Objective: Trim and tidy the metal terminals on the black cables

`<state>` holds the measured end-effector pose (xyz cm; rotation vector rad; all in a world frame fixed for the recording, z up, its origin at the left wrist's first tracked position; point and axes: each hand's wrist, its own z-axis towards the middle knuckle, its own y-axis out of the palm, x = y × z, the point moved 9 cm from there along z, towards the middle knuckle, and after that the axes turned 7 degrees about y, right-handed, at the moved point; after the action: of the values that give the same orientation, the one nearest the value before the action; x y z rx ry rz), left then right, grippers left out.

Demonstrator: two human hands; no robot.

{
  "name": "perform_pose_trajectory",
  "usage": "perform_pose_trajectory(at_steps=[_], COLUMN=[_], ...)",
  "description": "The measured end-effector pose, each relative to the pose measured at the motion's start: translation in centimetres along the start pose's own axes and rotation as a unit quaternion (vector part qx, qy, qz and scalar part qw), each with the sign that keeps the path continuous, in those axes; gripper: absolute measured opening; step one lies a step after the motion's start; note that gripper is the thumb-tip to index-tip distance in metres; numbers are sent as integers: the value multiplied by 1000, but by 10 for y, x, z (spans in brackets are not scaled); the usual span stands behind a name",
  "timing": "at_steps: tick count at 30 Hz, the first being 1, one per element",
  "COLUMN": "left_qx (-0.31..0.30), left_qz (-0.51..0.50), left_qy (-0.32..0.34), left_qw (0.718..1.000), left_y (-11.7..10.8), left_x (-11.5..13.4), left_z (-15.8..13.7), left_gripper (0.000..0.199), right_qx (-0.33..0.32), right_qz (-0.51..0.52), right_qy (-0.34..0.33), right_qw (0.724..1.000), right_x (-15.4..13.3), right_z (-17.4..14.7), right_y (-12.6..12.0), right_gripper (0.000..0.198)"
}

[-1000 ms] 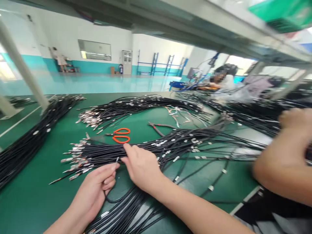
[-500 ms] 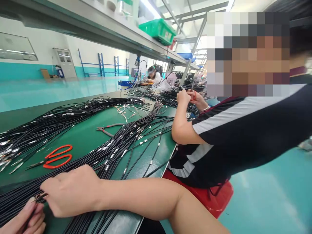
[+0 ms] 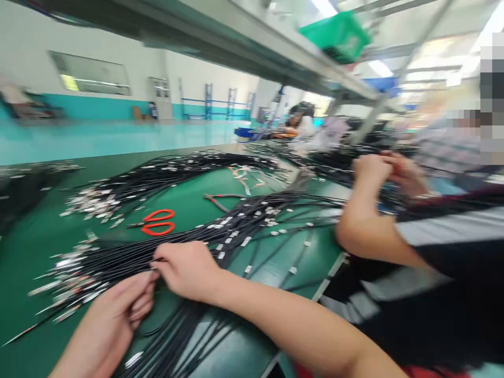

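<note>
Low over the green bench, my left hand (image 3: 126, 302) and my right hand (image 3: 189, 270) meet with fingertips pinched almost together. Both are closed on the end of a thin black cable (image 3: 155, 265), mostly hidden by my fingers. Beneath and behind them runs a bundle of black cables (image 3: 129, 254) with white labels. Its bare silvery ends (image 3: 74, 278) fan out left of my hands. Scissors with orange handles (image 3: 159, 223) lie just beyond the bundle. Further back are cutting pliers with red-and-grey handles (image 3: 220, 198).
Another black cable bundle (image 3: 185, 165) lies across the back of the bench (image 3: 31, 283), and a blurred one (image 3: 31, 189) at far left. On my right sits a co-worker, whose hands (image 3: 378, 168) are raised over cables. A shelf (image 3: 244, 42) with a green basket (image 3: 338, 37) hangs overhead.
My view has swung left, so the bench and co-worker appear further right. More of my left hand and the cable ends show now. Both hands stay pinched together.
</note>
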<state>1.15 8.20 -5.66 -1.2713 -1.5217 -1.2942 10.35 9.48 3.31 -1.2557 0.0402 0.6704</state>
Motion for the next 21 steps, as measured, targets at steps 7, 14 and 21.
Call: perform_pose_trajectory(at_steps=[7,14,21], left_qx=[21,28,-1], left_qz=[92,265,197], left_qy=[141,264,165], left_qw=[986,927,966], left_y=[-10,-4,-5], left_x=[30,66,48], left_z=[2,-10,-1], left_gripper=[19,10,8], right_qx=[-12,-17,-19], right_qz=[94,105,126], right_qy=[16,14,17], right_qw=[995,994,992], right_x=[15,8,8], right_z=[9,6,7], right_y=[2,-1,0], right_gripper=[15,18,19])
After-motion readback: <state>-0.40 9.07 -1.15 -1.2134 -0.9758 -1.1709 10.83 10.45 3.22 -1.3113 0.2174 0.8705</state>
